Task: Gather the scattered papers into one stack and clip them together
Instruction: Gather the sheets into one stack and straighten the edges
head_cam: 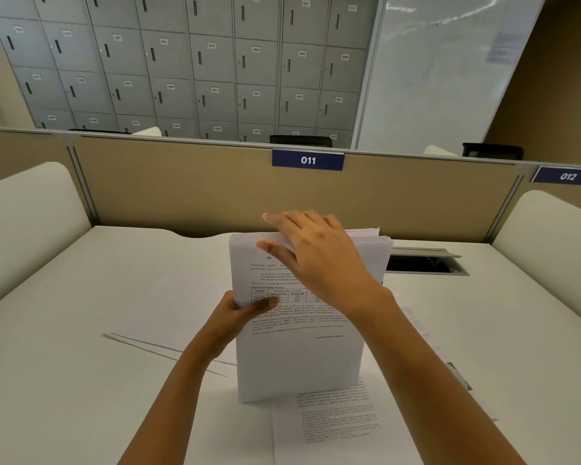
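Head view: left hand (pixel 245 312) grips upright stack (pixel 299 347) on surface (pixel 81 380); right hand (pixel 319 256), fingers spread, taps top edge square; loose sheets (pixel 332 424) beneath.

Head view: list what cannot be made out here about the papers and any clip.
- Clip: none shows in the head view; whether one lies behind the upright stack or the arms cannot be told.
- Stack's far face: hidden by its front sheet.
- Top edge: partly covered by the right hand.
- Left edge: covered by the left hand.
- Loose printed sheet: text too small to read, cut off by the bottom edge.
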